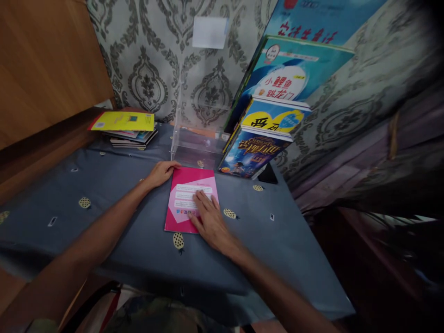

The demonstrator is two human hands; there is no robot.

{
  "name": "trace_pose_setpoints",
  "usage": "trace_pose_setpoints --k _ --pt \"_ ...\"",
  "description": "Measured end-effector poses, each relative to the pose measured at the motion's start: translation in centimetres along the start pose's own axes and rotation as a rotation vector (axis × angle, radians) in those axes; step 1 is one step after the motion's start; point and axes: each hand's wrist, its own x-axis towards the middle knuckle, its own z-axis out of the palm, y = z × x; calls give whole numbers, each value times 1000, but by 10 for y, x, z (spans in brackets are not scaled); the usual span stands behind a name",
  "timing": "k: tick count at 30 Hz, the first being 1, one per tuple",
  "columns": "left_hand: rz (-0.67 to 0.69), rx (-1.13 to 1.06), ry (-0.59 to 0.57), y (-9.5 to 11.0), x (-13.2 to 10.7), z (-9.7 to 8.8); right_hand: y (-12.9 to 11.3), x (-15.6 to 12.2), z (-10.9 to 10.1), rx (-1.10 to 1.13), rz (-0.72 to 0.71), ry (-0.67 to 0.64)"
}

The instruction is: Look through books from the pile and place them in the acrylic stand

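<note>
A pink book (190,177) with white text panels lies closed and flat on the cloth-covered table, its printing upside down to me. At its far left corner, my left hand (162,174) has its fingers bent together around the edge, gripping the corner. My right hand (211,223) rests palm down on the cover's right side, fingers stretched out and slightly apart. Just beyond the book stands a clear acrylic rack (199,143) with stepped tiers. Several books, among them a dark blue book (255,152) in front, lean upright on its right side.
A stack of books topped by a yellow one (126,121) lies at the back left. The blue tablecloth (114,194) has a pineapple print. A wooden panel (45,60) borders the left, patterned wallpaper (149,78) the back, and a curtain (367,143) the right.
</note>
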Motion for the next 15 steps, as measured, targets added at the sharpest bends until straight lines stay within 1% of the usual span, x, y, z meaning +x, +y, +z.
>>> trace_pose_setpoints --k 3,5,7,9,12,15 --pt "35 71 -6 2 -1 1 20 -9 -2 -5 21 43" --pt "100 130 -22 4 -3 2 30 -13 -2 -8 39 62" --pt "170 181 -47 7 -5 1 37 -14 -1 -17 58 70" --pt "212 218 -71 9 -6 1 42 -14 -1 -29 70 67" --pt "234 251 -92 13 -8 0 50 -10 -3 -46 74 59" --pt "237 262 -91 15 -10 1 59 0 -8 -69 84 50"
